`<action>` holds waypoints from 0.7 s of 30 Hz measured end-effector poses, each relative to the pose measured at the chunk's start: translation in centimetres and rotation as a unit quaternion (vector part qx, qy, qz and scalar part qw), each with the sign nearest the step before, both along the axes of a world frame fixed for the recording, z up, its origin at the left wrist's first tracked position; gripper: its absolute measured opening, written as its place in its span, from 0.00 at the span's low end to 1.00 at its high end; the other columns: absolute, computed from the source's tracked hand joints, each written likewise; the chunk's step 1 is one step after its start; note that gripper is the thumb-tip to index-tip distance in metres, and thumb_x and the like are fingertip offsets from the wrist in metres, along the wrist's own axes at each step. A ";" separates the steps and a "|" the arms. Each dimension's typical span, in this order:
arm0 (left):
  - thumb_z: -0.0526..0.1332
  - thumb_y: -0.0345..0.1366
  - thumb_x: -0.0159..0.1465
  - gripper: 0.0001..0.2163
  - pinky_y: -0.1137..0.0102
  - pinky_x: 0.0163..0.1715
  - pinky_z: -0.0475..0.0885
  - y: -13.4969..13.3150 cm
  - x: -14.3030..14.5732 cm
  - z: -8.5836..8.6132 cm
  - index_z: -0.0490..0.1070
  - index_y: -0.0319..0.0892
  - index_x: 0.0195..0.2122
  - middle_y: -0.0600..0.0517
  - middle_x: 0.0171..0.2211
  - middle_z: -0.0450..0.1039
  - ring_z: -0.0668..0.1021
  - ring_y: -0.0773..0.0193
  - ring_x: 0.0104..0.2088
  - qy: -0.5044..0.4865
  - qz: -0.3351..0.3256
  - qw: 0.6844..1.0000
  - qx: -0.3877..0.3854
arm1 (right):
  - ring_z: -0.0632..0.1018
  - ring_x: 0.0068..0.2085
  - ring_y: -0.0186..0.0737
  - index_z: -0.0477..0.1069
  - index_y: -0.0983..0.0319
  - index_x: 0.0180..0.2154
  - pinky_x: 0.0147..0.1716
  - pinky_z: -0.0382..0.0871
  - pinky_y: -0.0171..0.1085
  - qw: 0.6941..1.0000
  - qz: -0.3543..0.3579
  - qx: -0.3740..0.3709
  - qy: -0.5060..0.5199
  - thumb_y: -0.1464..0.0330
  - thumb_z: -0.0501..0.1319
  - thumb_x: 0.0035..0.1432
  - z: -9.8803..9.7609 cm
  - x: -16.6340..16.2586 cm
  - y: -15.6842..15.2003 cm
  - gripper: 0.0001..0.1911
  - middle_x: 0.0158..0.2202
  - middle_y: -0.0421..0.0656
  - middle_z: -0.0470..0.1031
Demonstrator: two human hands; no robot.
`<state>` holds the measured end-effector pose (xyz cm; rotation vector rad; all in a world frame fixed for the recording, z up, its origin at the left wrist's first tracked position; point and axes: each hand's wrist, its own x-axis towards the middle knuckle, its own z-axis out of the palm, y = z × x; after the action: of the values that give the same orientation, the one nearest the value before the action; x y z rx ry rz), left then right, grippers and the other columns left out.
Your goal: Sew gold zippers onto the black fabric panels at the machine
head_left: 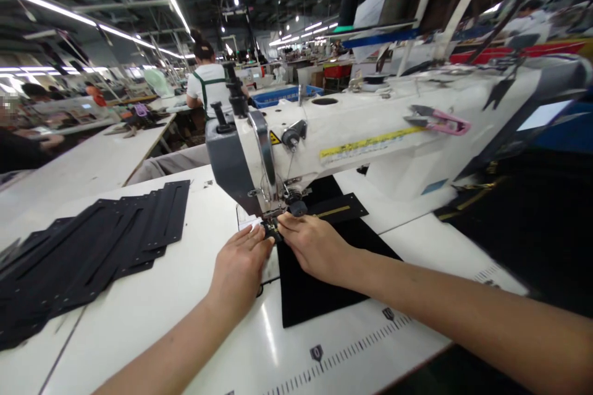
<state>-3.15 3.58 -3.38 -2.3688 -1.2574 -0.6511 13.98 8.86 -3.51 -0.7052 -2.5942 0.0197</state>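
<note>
A white sewing machine [370, 129] stands on the white table [152, 302]. Under its needle lies a black fabric piece [315, 290] with a yellow-toothed zipper strip [336, 210] running off to the right. My left hand [241, 265] rests flat at the fabric's left edge, fingers together and stretched toward the presser foot. My right hand [312, 244] lies on the fabric, fingertips pinched on its edge just below the needle.
A fanned stack of black slotted pieces [92, 247] lies on the table's left. Pink thread snips [440, 121] sit on the machine arm. A printed ruler [343, 355] runs along the front edge. Other people work at benches behind, one in a white shirt [208, 86].
</note>
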 end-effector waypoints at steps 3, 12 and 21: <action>0.50 0.27 0.62 0.11 0.59 0.43 0.73 0.2 0.0 -0.1 0.73 0.36 0.34 0.42 0.36 0.76 0.78 0.56 0.39 0.001 0.003 1.000 -0.005 | 0.72 0.45 0.42 0.69 0.70 0.42 0.48 0.63 0.38 1.000 0.001 -0.008 0.010 0.79 0.51 0.54 0.0 -0.1 0.2 0.14 0.45 0.51 0.71; 0.50 0.28 0.63 0.11 0.60 0.42 0.73 1.0 -0.3 -0.6 0.72 0.36 0.32 0.42 0.35 0.76 0.78 0.56 0.38 -0.010 0.008 1.000 0.001 | 0.72 0.42 0.41 0.69 0.68 0.40 0.43 0.65 0.37 0.999 0.012 -0.033 -0.007 0.79 0.51 0.53 0.4 -0.4 1.1 0.13 0.40 0.49 0.73; 0.50 0.24 0.60 0.11 0.59 0.40 0.74 1.3 -0.7 -0.3 0.72 0.36 0.33 0.41 0.35 0.76 0.78 0.56 0.37 -0.001 -0.002 1.000 0.008 | 0.73 0.42 0.40 0.69 0.67 0.39 0.44 0.64 0.35 1.000 0.007 -0.024 -0.017 0.78 0.51 0.55 0.9 -0.5 1.2 0.11 0.38 0.47 0.73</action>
<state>-3.82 4.90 -3.70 -2.3587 -1.2430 -0.6632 13.48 10.10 -2.63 -0.7098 -2.6394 0.0752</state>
